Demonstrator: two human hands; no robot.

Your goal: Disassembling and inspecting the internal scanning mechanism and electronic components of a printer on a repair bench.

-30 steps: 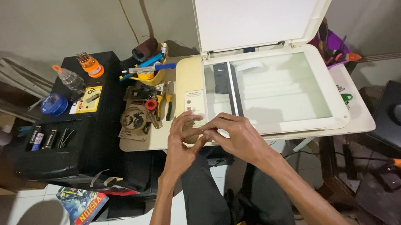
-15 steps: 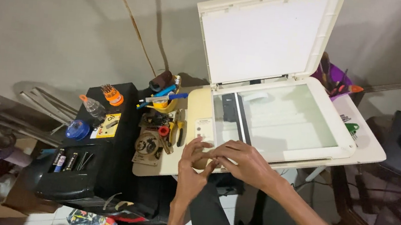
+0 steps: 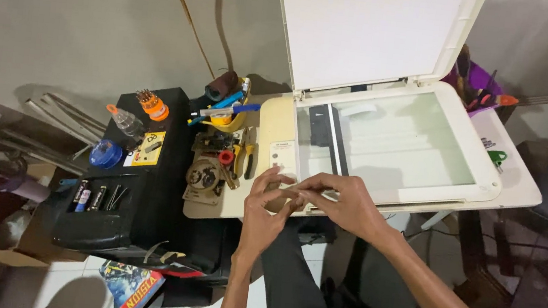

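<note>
The scanner [image 3: 383,145] lies on the bench [image 3: 521,187] with its white lid [image 3: 375,32] tilted up at the far side, the glass bed [image 3: 397,143] bare beneath it. Both hands meet at its near left corner, over the cream control panel [image 3: 285,155]. The left hand [image 3: 262,210] reaches up from below with fingers curled; the right hand [image 3: 343,202] comes in from the right, its fingertips pinched together against those of the left. Whether either grip closes on something small cannot be told, as the fingers hide the spot.

Just left of the scanner, on the same bench, lie yellow-handled pliers [image 3: 244,160], a small round gear part [image 3: 204,177] and a yellow cup [image 3: 227,118] holding blue tools. Further left stands a black case [image 3: 128,186] carrying an orange screwdriver-bit holder [image 3: 150,104], a clear bottle [image 3: 125,120] and a blue round lid [image 3: 106,154]. A purple pot [image 3: 475,80] of tools sits at the far right. A colourful booklet [image 3: 131,288] lies on the floor [image 3: 70,289] near the person's legs.
</note>
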